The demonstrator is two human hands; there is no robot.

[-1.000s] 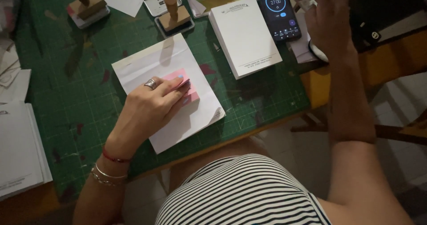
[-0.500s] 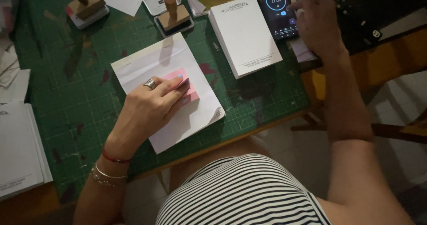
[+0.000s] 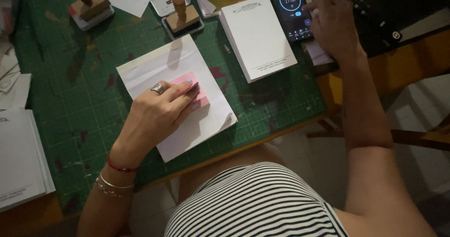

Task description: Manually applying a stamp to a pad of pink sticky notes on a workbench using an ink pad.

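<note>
The left hand's fingers (image 3: 187,91) lie together and stretched out flat, clamped on nothing, their tips pressing down on a small pink pad of notes (image 3: 203,99). The pad sits right under them on a white sheet (image 3: 187,56) that lies askew on the green cutting mat (image 3: 70,87) covering the surface. The left hand (image 3: 157,113) simply holds pad and sheet in place. Beyond the fingertips stands a wooden stamp (image 3: 180,14) in a tin tray, and off to the right lies a white notepad (image 3: 258,35). The right hand (image 3: 333,24) is raised at the far edge. Its fingers (image 3: 315,6) are loosely apart and holding nothing, one reaching the edge of a lit phone (image 3: 288,7) showing a round dial. Against the earlier frames, the left hand has not shifted, while the right hand has drifted slightly leftward, closer to the phone.
</note>
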